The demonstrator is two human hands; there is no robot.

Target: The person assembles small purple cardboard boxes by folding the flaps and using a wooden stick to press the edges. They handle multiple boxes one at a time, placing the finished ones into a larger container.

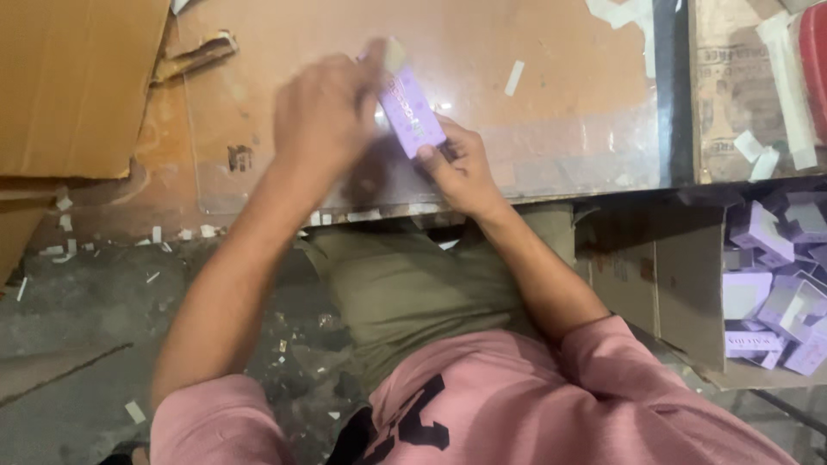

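Both forearms reach forward from the pink short sleeves and meet over the near edge of the table (551, 103), with a small purple box (412, 112) held between the two hands. The left hand (323, 116) comes in from the left with the arm nearly straight, its back turned up toward the camera and blurred. Its fingers curl over the far upper end of the box, where a pale flap (394, 53) sticks out just past the fingertips. This hand is closed on the box, though the blur hides exactly how the fingers sit.

The right hand (461, 168) lies lower and nearer the body, elbow bent, wrist crossing the table edge. Its fingers are curled and pinch the lower near end of the box, thumb side toward the left hand. The box runs slanted between the two grips, its upper end tipped toward the left hand and away from the body, its purple face turned up. Whether it rests on the table or is held just above it, I cannot tell.

Beyond the left hand, well off to its left, lie sheets of brown cardboard (77, 77). White paper scraps (65, 224) are strewn along the ledge and floor below that arm. To the right of the right arm, below table level, an open cardboard carton (672, 284) holds a heap of purple boxes (775, 284) of the same kind.
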